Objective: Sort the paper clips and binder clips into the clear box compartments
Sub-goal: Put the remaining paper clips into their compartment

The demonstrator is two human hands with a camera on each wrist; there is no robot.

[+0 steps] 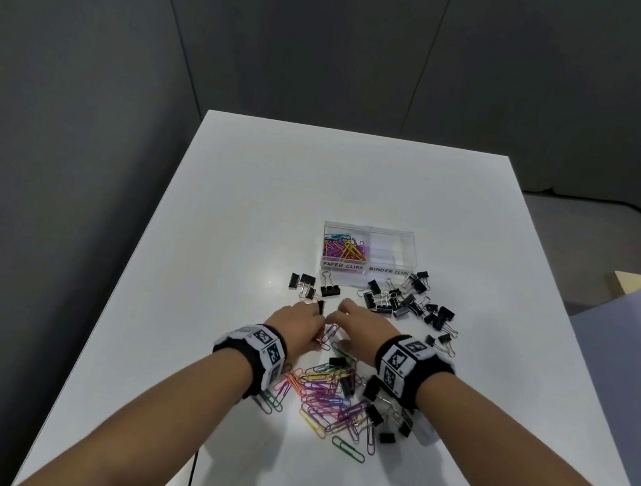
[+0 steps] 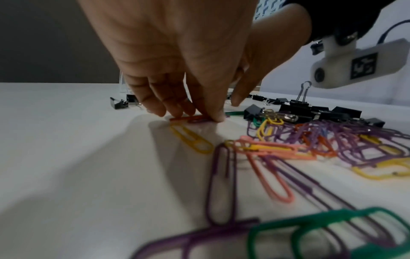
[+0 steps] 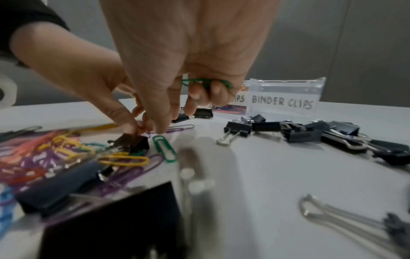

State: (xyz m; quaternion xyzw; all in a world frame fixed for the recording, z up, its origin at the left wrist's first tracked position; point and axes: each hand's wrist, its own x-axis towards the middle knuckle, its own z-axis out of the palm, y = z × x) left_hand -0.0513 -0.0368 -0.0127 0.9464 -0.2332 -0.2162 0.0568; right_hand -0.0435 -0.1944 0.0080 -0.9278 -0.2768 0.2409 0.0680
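Note:
A clear two-part box [image 1: 369,231] stands mid-table; its "PAPER CLIPS" side holds coloured clips, and I see nothing in its "BINDER CLIPS" side [image 3: 282,103]. My left hand [image 2: 195,113] pinches a red paper clip [image 2: 188,118] that lies on the table. My right hand [image 3: 162,126] keeps a green paper clip [image 3: 206,82] tucked under its curled fingers, while its thumb and forefinger reach down beside a purple paper clip [image 3: 180,128]. The two hands nearly touch, left hand [image 1: 315,319] and right hand [image 1: 338,314]. A pile of coloured paper clips [image 1: 330,401] lies under my wrists.
Black binder clips lie in a heap [image 1: 405,299] in front of the box at the right, a smaller group [image 1: 307,284] at the left, and more [image 1: 382,414] mixed into the paper clip pile. The white table [image 1: 230,231] ends at grey walls behind.

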